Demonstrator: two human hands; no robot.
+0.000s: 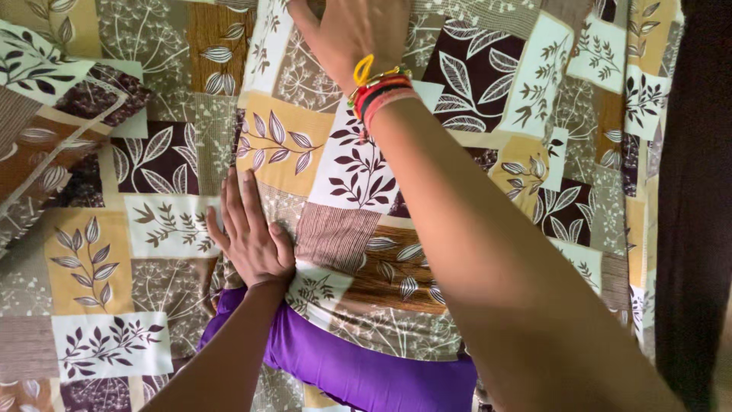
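The left hand [252,236] lies flat and open, fingers spread, pressing the patchwork leaf-print pillow cover [358,252]. Just below its wrist the purple pillow [358,370] sticks out of the cover. The right hand [354,34] reaches far ahead on the cover; whether it grips cannot be told. The cloth looks soft, light and limp, best taken at its open edge near the left hand.

We see a dark brown curtain [698,198] hanging along the right edge, and a folded piece of the same leaf-patterned fabric [46,130] lying at the upper left.
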